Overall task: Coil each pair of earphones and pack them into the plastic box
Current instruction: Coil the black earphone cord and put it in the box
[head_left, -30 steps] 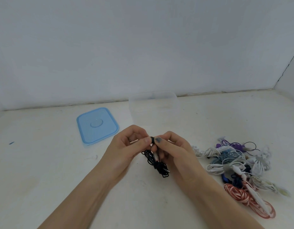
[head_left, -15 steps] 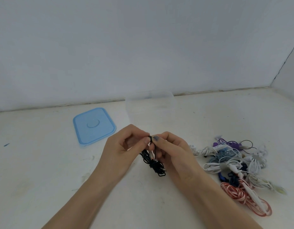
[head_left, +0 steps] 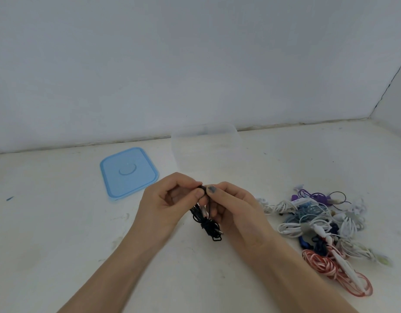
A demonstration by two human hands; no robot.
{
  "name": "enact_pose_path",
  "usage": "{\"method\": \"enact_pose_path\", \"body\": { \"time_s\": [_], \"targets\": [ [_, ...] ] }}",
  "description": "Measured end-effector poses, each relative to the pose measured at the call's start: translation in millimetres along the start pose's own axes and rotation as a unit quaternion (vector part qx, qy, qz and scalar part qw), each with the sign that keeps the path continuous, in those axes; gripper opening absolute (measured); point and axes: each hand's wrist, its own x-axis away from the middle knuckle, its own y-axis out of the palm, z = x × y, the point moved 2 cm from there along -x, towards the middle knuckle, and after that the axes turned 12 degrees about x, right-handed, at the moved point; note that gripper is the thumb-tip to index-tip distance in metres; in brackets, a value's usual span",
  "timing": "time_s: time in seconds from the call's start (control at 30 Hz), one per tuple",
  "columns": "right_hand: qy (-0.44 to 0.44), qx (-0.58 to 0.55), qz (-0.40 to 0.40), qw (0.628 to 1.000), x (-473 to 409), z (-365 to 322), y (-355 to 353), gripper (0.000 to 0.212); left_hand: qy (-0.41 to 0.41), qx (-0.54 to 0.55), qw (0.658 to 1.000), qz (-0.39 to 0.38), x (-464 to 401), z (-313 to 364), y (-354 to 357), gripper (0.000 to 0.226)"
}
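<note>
Nearest, our left hand and right hand both pinch the black bundled earphones above the white table; beyond stands the clear plastic box, beside its blue square lid.

A bare, staged recording corner more than a lived-in room: plain pale blue-grey walls meet in a corner at the right, and a scuffed off-white tabletop runs right up to them. Only a few props lie on it: a square light-blue plastic lid, a clear plastic box, and a tangled heap of coloured earphones.
</note>
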Motion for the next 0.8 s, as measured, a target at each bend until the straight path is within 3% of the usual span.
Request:
{"method": "enact_pose_path", "body": {
  "time_s": [0.17,0.47,0.6,0.8],
  "targets": [
    [-0.003,-0.002,0.007,1.0,1.0,-0.3,1.7,0.02,0.046,-0.08,0.996,-0.016,0.0,-0.3,-5.2,0.012],
    [0.01,0.018,0.012,1.0,0.3,0.6,-1.4,0.023,0.178,-0.264,0.948,-0.015,0.3,0.7,3.1,0.013],
    [0.004,0.018,0.021,1.0,-0.1,0.0,-0.6,0.019,0.152,-0.234,0.96,-0.004,1.3,-3.2,3.3,0.013],
    [-0.039,0.072,0.054,0.995,0.7,4.1,1.9,0.019,0.023,-0.076,0.996,0.036,2.8,-9.5,4.0,0.007]
  ]
}}
